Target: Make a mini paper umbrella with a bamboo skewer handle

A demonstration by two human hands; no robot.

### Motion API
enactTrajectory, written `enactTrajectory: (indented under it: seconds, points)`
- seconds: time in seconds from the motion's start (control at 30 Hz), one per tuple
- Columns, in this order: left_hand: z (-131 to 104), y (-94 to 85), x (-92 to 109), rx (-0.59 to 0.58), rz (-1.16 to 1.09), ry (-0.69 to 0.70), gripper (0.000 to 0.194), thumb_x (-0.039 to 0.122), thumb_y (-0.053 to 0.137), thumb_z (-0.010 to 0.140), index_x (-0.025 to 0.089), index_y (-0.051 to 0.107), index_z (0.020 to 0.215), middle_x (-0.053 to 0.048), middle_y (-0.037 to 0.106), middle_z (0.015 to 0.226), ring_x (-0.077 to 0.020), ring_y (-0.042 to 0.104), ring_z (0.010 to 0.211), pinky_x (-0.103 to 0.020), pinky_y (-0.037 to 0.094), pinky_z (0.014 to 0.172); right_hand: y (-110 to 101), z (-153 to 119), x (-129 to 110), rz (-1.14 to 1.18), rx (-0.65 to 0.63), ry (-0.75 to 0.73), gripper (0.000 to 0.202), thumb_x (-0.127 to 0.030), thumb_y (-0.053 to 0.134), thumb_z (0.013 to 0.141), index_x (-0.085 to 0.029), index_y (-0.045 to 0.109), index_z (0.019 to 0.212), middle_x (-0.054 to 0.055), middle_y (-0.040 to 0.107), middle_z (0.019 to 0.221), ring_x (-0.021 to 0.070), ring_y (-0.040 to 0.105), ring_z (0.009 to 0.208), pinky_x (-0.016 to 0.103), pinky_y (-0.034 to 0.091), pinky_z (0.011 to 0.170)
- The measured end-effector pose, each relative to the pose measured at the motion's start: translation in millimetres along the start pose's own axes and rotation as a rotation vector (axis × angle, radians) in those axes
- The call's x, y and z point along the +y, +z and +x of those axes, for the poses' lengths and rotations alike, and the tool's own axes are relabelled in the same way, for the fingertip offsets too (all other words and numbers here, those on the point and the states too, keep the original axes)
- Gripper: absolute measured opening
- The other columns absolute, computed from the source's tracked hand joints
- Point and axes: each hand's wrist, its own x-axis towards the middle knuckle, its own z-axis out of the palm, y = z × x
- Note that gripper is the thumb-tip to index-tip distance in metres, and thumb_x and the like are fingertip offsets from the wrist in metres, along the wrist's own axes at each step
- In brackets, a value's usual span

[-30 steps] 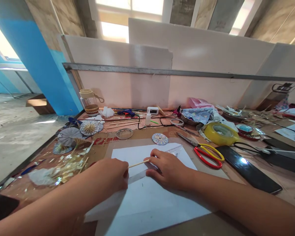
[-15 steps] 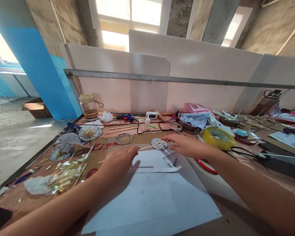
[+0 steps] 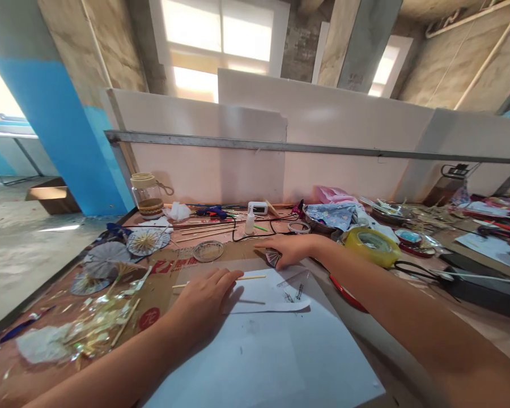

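Begins at eight o'clock with the bare left forearm (image 3: 131, 360), directed toward two o'clock. Continues through a nearly straight left wrist (image 3: 174, 326) to the left hand (image 3: 206, 300), located at seven o'clock from center. Presents its back upward, with fingers bent together in a grip; hides the palm. Begins at four o'clock with the bare right forearm (image 3: 408, 309), directed toward ten. Bends slightly at the right wrist (image 3: 329, 255) to the right hand (image 3: 300, 249), farther forward. Points the index finger (image 3: 276, 242) toward nine o'clock, above the thumb.
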Motion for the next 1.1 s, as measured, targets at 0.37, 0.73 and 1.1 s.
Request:
enactTrajectory:
  seconds: [0.37,0.73,1.1]
  points:
    - [-7.0,2.2,0.4,0.082,-0.066,-0.020,0.031,0.028,0.039,0.101,0.023,0.058,0.125,-0.008,0.071,0.110,-0.0231,0.066,0.100,-0.038,0.050,0.087,14.8,-12.8,-3.4,0.069,0.367,0.148,0.012,-0.027,0.070,0.079,-0.017,0.064,0.081,0.003,0.066,0.085,0.0192,0.060,0.080,0.028,0.044,0.069]
    - [1.2,-23.9,19.6,0.063,-0.540,-0.209,0.033,0.050,0.055,0.089,0.021,0.070,0.093,-0.001,0.066,0.080,-0.0156,0.055,0.070,-0.027,0.039,0.063,67.5,-16.9,-108.0,1.144,0.731,0.091,0.052,-0.067,0.077,0.064,-0.021,0.053,0.073,-0.003,0.060,0.066,0.0136,0.055,0.056,0.024,0.042,0.050]
    - [6.2,-43.3,0.2,0.114,-0.482,-0.259,0.035,0.048,0.046,0.094,0.020,0.059,0.079,0.003,0.055,0.067,-0.0146,0.049,0.062,-0.026,0.037,0.057,85.7,-18.8,-97.7,1.223,0.564,-0.033,0.031,-0.042,0.076,0.076,-0.018,0.070,0.095,0.005,0.075,0.090,0.0207,0.069,0.085,0.036,0.054,0.082]
